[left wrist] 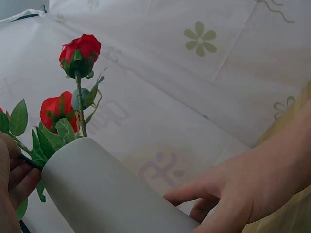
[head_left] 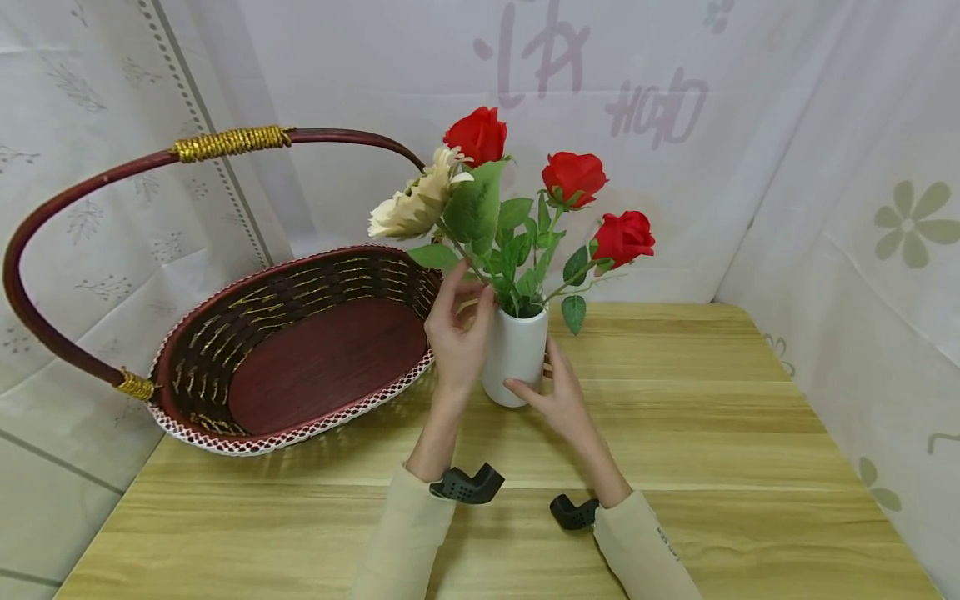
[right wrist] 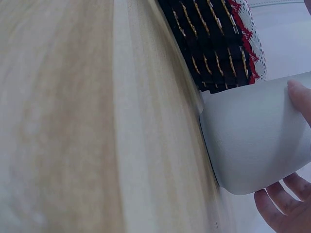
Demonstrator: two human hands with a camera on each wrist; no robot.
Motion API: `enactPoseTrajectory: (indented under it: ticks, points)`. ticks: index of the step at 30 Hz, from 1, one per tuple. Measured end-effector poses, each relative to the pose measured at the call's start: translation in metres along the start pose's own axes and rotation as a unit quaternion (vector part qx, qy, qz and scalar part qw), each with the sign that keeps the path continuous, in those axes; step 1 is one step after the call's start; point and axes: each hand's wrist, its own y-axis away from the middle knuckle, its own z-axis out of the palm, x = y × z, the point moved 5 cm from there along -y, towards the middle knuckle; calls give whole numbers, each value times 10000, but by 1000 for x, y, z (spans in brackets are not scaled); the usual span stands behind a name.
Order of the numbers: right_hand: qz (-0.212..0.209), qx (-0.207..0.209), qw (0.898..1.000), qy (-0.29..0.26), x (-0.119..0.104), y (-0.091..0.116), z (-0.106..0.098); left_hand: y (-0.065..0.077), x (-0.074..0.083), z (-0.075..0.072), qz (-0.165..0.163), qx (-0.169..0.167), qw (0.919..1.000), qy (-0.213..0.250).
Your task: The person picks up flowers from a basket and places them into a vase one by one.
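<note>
A white vase [head_left: 514, 358] stands upright on the table, holding three red roses [head_left: 573, 177] and a cream, daisy-like flower [head_left: 414, 204] that leans left. My left hand [head_left: 459, 329] is at the vase's mouth and pinches the cream flower's stem; in the left wrist view its fingers [left wrist: 22, 177] close on a dark green stem beside the rim. With my right hand [head_left: 562, 400] I hold the vase low on its right side, thumb in front. The right wrist view shows the thumb and fingers [right wrist: 277, 204] on opposite sides of the vase [right wrist: 257, 136].
A dark red woven basket [head_left: 330, 367] with a tall arched handle [head_left: 232, 143] stands left of the vase, close to my left hand. The wooden table [head_left: 675, 433] reaches back to a printed white curtain [head_left: 360, 75].
</note>
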Motion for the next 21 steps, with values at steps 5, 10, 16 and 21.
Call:
enactPoseTrajectory:
  ticks: [5, 10, 16, 21]
  points:
    - [-109, 13, 9999, -37, 0, 0, 0, 1, -2, 1, 28, 12, 10000, -91]
    - [-113, 1, 9999, -56, -1, 0, 0, 2, -3, 1, 107, -5, 9999, -75]
    - [-86, -24, 9999, -99, -1, 0, 0, 4, -4, 3, 145, 36, 9998, -108]
    - [-14, -34, 9999, -105, -1, 1, 0, 7, -6, 6, 142, 100, 9996, -213]
